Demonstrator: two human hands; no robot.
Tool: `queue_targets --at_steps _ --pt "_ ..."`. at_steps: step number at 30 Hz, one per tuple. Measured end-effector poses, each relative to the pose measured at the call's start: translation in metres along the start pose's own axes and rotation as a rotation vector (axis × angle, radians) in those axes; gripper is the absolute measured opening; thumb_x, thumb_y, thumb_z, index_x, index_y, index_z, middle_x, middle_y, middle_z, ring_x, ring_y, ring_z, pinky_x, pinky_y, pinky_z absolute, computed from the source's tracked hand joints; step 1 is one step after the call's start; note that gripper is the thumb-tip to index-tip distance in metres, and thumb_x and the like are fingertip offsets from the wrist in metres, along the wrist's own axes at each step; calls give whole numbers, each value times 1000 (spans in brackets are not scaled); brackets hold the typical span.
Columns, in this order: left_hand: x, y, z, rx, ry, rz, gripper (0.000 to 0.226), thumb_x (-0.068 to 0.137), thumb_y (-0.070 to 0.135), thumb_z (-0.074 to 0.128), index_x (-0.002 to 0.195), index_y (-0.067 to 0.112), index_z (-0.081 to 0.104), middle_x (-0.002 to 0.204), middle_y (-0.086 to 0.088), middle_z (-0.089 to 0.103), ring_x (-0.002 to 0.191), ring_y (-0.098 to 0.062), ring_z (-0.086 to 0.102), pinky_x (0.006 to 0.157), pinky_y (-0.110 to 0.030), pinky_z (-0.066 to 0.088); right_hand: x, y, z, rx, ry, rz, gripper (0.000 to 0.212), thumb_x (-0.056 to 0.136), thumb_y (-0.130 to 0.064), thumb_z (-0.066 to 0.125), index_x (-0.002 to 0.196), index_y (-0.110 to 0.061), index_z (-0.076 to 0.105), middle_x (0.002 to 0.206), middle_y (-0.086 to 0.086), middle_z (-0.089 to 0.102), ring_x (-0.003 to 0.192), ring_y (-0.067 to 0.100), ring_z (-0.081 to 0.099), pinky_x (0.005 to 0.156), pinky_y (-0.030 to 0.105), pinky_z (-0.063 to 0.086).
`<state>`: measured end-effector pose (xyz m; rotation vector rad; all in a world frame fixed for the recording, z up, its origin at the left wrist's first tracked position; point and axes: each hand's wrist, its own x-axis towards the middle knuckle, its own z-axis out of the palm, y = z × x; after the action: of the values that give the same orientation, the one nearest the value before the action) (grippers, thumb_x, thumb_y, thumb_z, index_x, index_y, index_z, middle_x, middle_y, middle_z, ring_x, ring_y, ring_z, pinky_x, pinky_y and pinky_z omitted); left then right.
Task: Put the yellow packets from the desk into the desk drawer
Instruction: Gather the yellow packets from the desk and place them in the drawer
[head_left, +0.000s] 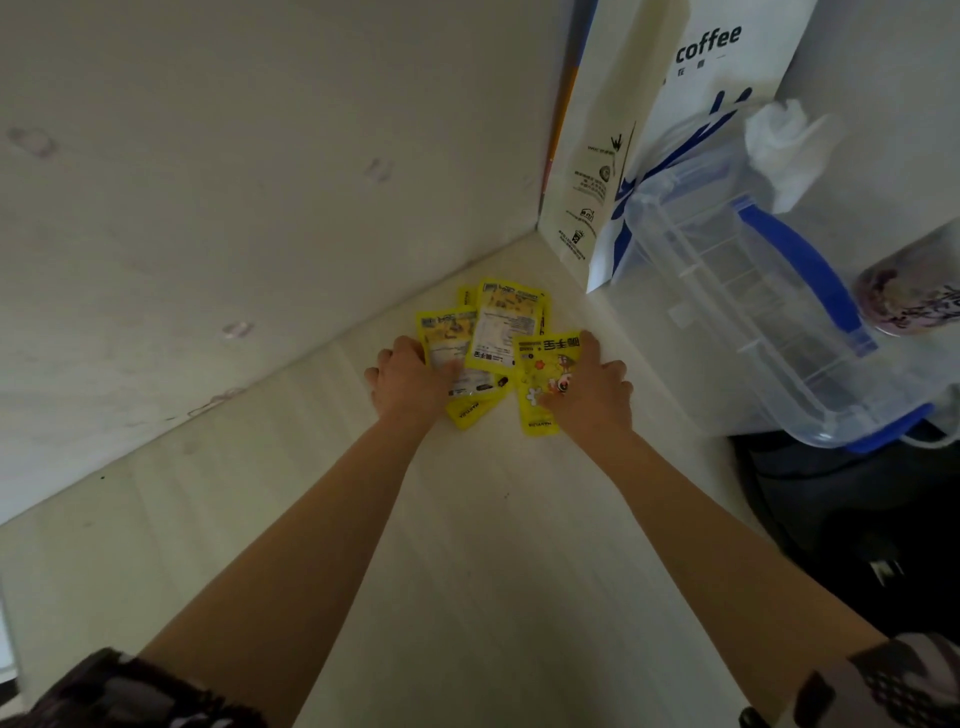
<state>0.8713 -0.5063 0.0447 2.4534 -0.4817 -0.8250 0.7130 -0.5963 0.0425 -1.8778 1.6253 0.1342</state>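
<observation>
Pale desk (467, 545) w/ clear plastic box (769, 322) at right; drawer not in view. Fanned in far corner by wall: yellow packets (501, 332), overlapping, likely thin, light, floppy & slick, so best squared into one stack & pinched at edges. Left hand (410, 379) fingers curled onto left packets, right hand (592, 389) spread flat, pressing right-most packet.

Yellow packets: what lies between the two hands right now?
In the head view, the fanned yellow packets lie between the left hand and the right hand; both hands touch them.
</observation>
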Motion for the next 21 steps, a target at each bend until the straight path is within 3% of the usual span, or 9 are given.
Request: queue_targets --at_steps 2,5,9,11,15,21 --pt "-5 -8 -4 -19 -31 15 41 84 37 67 111 11 50 110 -9 55 115 -32 41 99 -49 40 -2 9 -2 41 -18 17 95 78 -32 76 148 -21 13 130 20 43 121 41 44 96 48 41" --pt "-13 -23 -11 -37 -45 50 30 85 29 67 102 14 46 97 -5 55 108 -33 50 93 -48 45 -5 20 -7 133 -2 7 69 78 -21 76 130 -6 33 121 22 52 112 40 54 86 43 47" --pt "-25 -34 -20 -91 -37 31 28 85 22 68 100 10 47 94 -6 55 89 -28 56 77 -39 50 -6 17 -20 241 27 -23 46 87 -15 65 124 -1 41 122 20 55 110 35 56 78 34 44" --pt "-29 -37 -22 -123 -29 13 29 84 22 69 102 10 49 93 -4 56 87 -24 56 72 -35 46 -4 8 -25 322 61 -40 42 90 -16 62 124 -2 43 121 17 56 109 32 57 81 34 46" --pt "-32 -37 -21 -290 -55 -50 34 82 16 72 112 13 58 101 -2 64 91 -21 63 78 -33 51 0 -18 -30 448 25 -60 38 91 -19 57 123 -2 43 117 15 57 106 29 59 89 44 52" --pt "-27 -20 -12 -508 -22 -112 10 85 17 66 94 20 70 93 -2 72 87 -21 69 79 -36 57 12 -55 -23 433 -32 -64 38 92 -21 53 122 0 43 113 14 55 103 29 57 85 39 49"
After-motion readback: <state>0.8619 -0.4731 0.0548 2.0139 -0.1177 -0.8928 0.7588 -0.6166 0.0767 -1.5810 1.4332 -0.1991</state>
